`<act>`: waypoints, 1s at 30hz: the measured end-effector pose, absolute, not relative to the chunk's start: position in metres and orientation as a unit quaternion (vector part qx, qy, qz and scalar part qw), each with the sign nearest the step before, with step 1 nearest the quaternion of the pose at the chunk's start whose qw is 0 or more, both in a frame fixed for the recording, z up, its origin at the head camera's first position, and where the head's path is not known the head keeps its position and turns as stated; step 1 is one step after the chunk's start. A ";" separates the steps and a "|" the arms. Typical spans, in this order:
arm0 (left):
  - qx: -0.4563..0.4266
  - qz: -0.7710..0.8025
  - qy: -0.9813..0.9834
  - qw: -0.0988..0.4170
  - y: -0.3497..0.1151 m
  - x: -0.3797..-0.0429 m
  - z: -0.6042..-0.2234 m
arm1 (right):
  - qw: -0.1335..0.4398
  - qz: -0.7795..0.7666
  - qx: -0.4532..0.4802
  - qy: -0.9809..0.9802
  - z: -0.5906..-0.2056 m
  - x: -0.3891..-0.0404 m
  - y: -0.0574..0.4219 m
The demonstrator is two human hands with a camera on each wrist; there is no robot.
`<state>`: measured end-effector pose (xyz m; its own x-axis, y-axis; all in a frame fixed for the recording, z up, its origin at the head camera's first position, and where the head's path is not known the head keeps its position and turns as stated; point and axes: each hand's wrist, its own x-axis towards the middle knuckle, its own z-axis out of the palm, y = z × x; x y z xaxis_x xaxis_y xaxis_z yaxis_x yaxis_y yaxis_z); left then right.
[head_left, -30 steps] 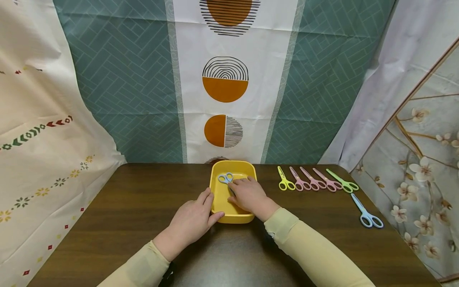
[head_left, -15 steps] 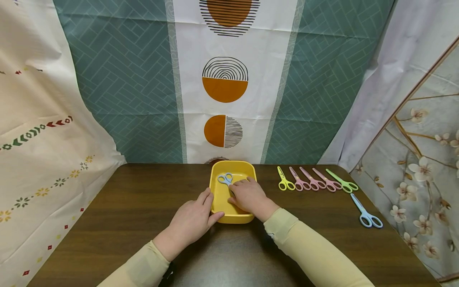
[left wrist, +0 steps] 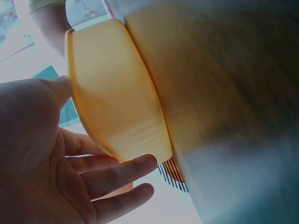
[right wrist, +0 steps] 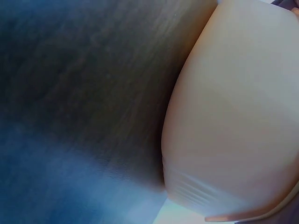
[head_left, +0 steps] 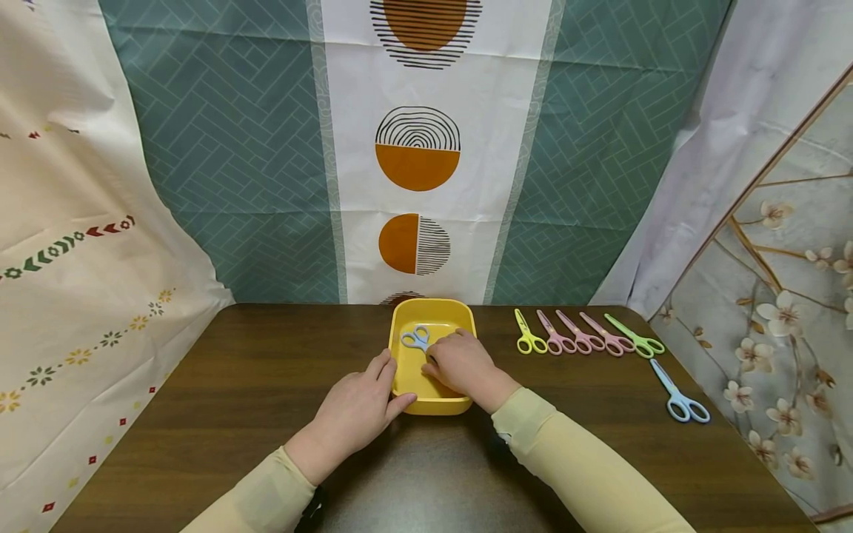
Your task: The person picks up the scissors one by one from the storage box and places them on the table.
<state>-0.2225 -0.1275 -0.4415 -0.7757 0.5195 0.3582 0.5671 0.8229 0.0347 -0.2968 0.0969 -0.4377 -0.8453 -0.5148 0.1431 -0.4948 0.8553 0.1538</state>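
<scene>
In the head view, a yellow tray point(head_left: 433, 406) stands at the back middle of the dark table. My left hand point(head_left: 356, 400) rests against its left side, thumb at the near rim. The left wrist view has the fingers fairly straight along the tray wall point(left wrist: 117, 88). My right hand point(head_left: 463, 363) reaches into the tray and holds a pair of light blue scissors point(head_left: 415, 338). Their finger loops show to the left of the hand; the blades are hidden under it. The right wrist view has only the tray's outer wall point(right wrist: 233, 107) and the table, no fingers.
To the right on the table point(head_left: 266, 385) lie yellow scissors point(head_left: 531, 342), several pink scissors point(head_left: 586, 340), green scissors point(head_left: 645, 345) and another light blue pair point(head_left: 683, 403). A patterned curtain point(head_left: 266, 185) hangs right behind the table's back edge.
The blue scissors in the tray have turned slightly, their loops shifting left and toward me. The right fingers have moved a little; the left hand and the tray look the same.
</scene>
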 end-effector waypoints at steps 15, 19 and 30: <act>-0.291 -0.078 -0.937 0.176 -0.128 -0.223 -0.443 | 0.124 0.008 0.263 -0.957 -0.437 -0.298 0.099; -0.290 -0.078 -0.939 0.171 -0.128 -0.223 -0.443 | 0.118 0.010 0.259 -0.959 -0.438 -0.298 0.099; -0.290 -0.079 -0.939 0.166 -0.128 -0.222 -0.441 | 0.103 -0.011 0.252 -0.962 -0.437 -0.297 0.099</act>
<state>-0.2223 -0.1277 -0.4413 -0.7765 0.5183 0.3583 0.5706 0.8196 0.0511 -0.2966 0.0986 -0.4375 -0.8516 -0.4874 0.1927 -0.4829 0.8726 0.0728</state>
